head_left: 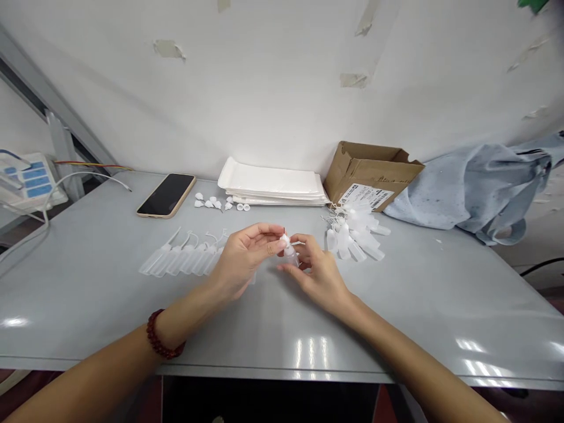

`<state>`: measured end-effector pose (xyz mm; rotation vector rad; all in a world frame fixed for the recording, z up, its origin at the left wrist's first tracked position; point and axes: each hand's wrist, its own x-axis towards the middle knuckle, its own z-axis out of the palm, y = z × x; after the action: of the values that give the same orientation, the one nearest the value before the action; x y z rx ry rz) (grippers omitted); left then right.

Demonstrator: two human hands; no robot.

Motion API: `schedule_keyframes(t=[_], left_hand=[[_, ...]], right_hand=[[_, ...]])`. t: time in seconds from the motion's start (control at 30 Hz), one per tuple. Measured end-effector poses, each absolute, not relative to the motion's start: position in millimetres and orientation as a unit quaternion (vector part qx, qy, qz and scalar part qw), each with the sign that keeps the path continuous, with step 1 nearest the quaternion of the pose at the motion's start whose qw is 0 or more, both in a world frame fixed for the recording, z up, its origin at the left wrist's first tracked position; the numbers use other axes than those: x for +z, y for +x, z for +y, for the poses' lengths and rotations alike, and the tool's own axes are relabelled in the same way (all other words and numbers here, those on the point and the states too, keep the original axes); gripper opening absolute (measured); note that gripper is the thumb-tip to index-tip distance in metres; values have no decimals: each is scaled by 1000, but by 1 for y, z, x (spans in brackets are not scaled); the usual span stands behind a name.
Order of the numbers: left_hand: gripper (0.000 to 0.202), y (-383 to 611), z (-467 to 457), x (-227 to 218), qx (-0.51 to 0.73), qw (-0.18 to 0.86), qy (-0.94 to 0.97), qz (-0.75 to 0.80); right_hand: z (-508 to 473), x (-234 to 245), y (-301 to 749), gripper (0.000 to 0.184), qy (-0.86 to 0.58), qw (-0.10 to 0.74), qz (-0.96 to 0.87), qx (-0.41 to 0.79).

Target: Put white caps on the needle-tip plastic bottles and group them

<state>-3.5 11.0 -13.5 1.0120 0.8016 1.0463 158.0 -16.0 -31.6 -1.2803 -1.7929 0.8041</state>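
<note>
A small translucent squeeze bottle point(291, 256) with a white cap stands upright between my two hands, over the middle of the grey table. My left hand point(247, 255) pinches the cap point(285, 239) with thumb and fingers; a thin dark red tip shows just above it. Around the bottle's body are the thumb and fingers of my right hand point(319, 270). Left of my hands lies a row of similar bottles point(176, 258) with thin bent tubes on top, partly hidden by my left hand. A loose pile of such bottles point(356, 232) lies to the right.
Several small white caps point(211, 202) lie behind the row, beside a phone point(167, 195). A stack of white envelopes point(273, 183) and an open cardboard box point(370, 176) stand against the wall. Light blue cloth point(458, 188) lies at right, a white cable point(53, 188) at left.
</note>
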Motion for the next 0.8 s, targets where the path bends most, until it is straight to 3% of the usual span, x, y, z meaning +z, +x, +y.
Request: schedule_keyframes(t=[0.4, 0.6, 0.8], left_hand=[[19, -5, 12, -14, 450, 583, 558, 382], [27, -12, 19, -6, 390, 593, 589, 387], [23, -19, 24, 0, 310, 578, 628, 420]], right_hand=[[-19, -27, 156, 35, -517, 390, -651, 396], [-21, -24, 154, 34, -520, 381, -629, 435], [-23, -22, 156, 33, -525, 372, -660, 387]])
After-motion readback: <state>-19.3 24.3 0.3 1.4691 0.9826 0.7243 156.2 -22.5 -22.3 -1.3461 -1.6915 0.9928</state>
